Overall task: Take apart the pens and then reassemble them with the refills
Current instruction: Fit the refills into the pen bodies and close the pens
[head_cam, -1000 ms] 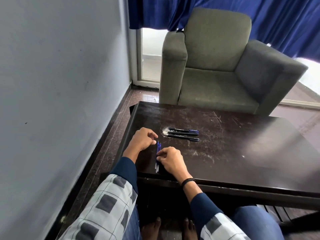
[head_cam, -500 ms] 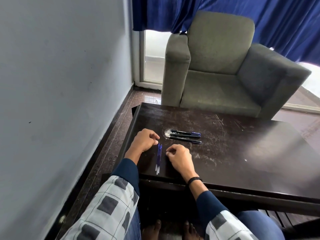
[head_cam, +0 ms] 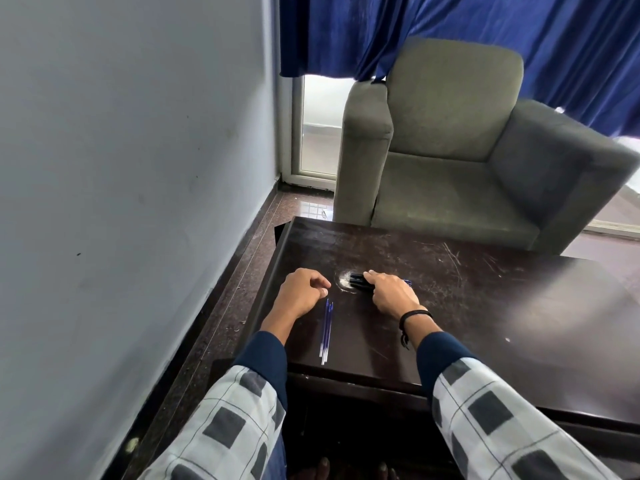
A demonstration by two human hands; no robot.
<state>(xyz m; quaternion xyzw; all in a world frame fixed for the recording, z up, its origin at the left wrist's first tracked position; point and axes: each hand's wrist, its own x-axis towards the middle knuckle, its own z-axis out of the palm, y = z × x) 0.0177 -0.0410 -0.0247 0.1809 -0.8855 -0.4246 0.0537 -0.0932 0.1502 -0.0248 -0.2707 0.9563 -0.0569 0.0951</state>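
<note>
Right hand [head_cam: 391, 294] curls over the pens [head_cam: 358, 284], hiding most; armchair [head_cam: 450, 133] behind table [head_cam: 485, 323].

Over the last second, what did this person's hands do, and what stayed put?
The right hand left the refills and reached forward onto the pens, fingers laid over them; a firm grip is not clear. The left hand stayed loosely curled beside the refills, which lie unmoved on the table.
</note>
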